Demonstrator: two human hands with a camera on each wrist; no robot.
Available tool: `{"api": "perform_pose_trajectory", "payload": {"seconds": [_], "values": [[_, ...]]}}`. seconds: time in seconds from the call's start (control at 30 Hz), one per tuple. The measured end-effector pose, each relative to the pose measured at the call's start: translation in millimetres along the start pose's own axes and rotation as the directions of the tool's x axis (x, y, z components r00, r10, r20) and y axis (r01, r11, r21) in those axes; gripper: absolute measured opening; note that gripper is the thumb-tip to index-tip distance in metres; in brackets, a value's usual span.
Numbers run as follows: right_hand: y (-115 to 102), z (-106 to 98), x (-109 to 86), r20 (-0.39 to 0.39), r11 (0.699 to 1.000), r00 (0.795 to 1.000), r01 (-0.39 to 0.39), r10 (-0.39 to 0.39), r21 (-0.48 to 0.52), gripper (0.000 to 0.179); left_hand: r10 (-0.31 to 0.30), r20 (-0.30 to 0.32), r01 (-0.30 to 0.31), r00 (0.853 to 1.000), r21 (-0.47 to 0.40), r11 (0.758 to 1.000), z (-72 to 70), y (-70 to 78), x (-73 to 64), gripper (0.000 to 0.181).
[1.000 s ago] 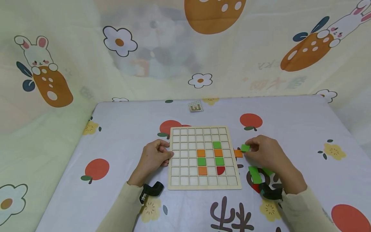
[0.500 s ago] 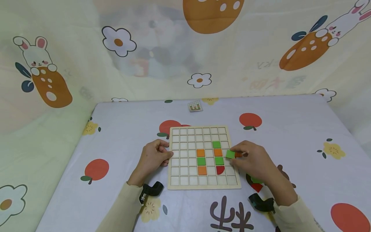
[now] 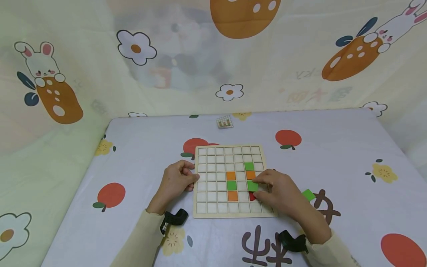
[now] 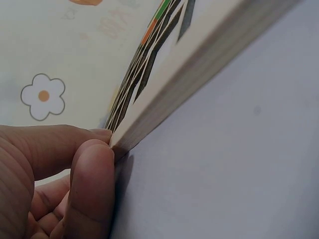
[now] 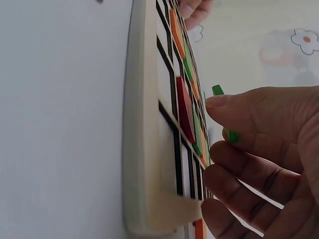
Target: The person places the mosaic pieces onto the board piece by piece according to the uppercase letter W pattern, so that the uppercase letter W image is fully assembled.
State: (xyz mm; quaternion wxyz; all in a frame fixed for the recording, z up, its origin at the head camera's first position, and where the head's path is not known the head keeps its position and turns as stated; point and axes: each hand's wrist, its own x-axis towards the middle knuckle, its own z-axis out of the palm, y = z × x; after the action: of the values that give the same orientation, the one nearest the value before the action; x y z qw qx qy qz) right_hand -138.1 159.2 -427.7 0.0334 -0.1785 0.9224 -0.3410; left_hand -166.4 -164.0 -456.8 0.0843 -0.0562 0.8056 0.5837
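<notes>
A wooden grid board (image 3: 211, 213) lies on the table, several green and orange square tiles and one red rounded tile (image 3: 252, 196) set in its cells. At the board's left edge my left hand (image 3: 175, 181) grips the frame, thumb and index fingertips right on it in the left wrist view. Over the right half of the grid, my right hand (image 3: 280, 193) pinches a green square tile (image 3: 252, 186) between thumb and fingers. In the right wrist view this green tile (image 5: 218, 90) is tilted above the board's surface, partly behind the thumb.
To the right of the board lies a loose green tile (image 3: 308, 195), partly behind my right wrist. A loose orange tile (image 5: 199, 230) shows beyond the board in the right wrist view. A small gridded pattern card (image 3: 225, 122) lies at the back.
My right hand has carried the green tile left, from beside the board to over its right-hand cells. The left hand has stayed at the board's edge.
</notes>
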Motion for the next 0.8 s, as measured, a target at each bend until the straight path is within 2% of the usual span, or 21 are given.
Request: {"api": "perform_pose_trajectory", "payload": {"seconds": [0.27, 0.8], "values": [[-8, 8, 0.2, -0.004, 1.000, 1.000, 0.030, -0.030, -0.006, 0.031, 0.001, 0.001, -0.001, 1.000, 0.006, 1.000, -0.3, 0.1, 0.0, 0.028], [-16, 14, -1.8, 0.043, 0.997, 0.997, 0.072, -0.070, -0.029, 0.031, 0.004, -0.002, -0.004, 1.000, 0.003, 1.000, 0.0, 1.4, -0.7, 0.028]]}}
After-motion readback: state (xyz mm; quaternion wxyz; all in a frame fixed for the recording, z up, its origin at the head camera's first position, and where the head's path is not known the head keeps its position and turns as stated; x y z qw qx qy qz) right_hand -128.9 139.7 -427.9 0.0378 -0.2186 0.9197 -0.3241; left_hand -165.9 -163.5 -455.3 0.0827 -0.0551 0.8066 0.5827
